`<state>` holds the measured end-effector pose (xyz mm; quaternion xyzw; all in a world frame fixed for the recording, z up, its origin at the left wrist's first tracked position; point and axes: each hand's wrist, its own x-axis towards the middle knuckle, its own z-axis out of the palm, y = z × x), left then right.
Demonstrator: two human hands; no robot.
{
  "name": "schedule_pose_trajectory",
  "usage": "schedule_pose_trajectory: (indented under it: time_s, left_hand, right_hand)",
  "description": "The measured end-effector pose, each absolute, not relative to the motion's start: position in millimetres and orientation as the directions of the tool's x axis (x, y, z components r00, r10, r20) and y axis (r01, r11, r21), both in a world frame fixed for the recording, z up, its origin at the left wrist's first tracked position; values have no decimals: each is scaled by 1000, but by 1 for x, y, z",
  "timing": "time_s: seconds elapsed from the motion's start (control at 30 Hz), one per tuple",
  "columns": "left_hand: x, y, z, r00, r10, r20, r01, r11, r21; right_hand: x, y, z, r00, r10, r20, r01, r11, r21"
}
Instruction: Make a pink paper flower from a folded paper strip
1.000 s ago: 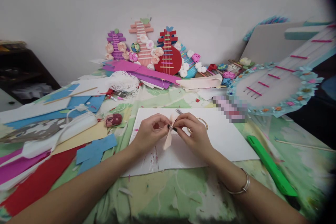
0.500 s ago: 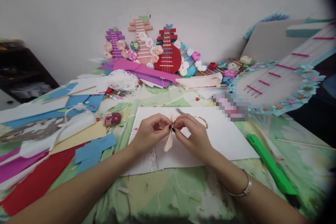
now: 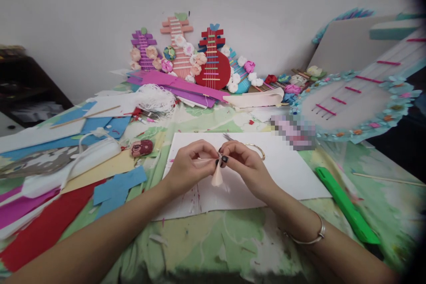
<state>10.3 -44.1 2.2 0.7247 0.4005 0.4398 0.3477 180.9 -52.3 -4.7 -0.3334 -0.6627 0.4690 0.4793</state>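
Over a white sheet (image 3: 282, 173), my left hand (image 3: 193, 164) and my right hand (image 3: 246, 164) meet at the fingertips. Both pinch a small piece of pale peach paper (image 3: 217, 177) at its narrow middle. One fanned part of it hangs below the fingertips, and another part runs into my left hand, partly hidden by the fingers. Scissors (image 3: 227, 137) with gold-coloured handles lie on the sheet behind my right hand, which covers part of them.
Red (image 3: 53, 222) and blue paper (image 3: 120, 188) lie at the left. Small decorated paper lutes (image 3: 213, 69) lean on the back wall. A green cutter (image 3: 346, 204) and a large light-blue lute (image 3: 339, 102) are at the right. White string (image 3: 155, 102) is piled behind.
The hanging peach part has swung slightly right and fanned wider. The part that stuck up above the fingertips no longer shows there. Both hands stay close together.
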Motion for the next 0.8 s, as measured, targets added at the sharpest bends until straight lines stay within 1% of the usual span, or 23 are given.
schedule_pose_trajectory:
  time_s: [0.1,0.17,0.4,0.5,0.67,0.8]
  left_hand:
    - [10,-46,5,289,893,344,250,-418,873]
    - [10,-47,7,293,899,325,222,-394,892]
    - [11,-47,10,283,927,247,168,-302,938]
    - [10,-47,10,284,928,241,159,-294,943]
    - [9,-46,10,290,927,238,181,-297,938]
    - [10,-46,11,298,922,246,177,-307,935]
  right_hand:
    - [180,-51,-6,-357,893,274,-131,243,-961]
    - [179,-50,-8,-369,895,249,-183,193,-964]
    - [177,-50,-12,-401,898,183,-271,74,-960]
    - [176,-51,-12,-415,894,170,-294,45,-955]
    - [176,-51,-11,-425,887,180,-317,41,-948]
    - [175,-51,-11,-421,893,162,-294,34,-955]
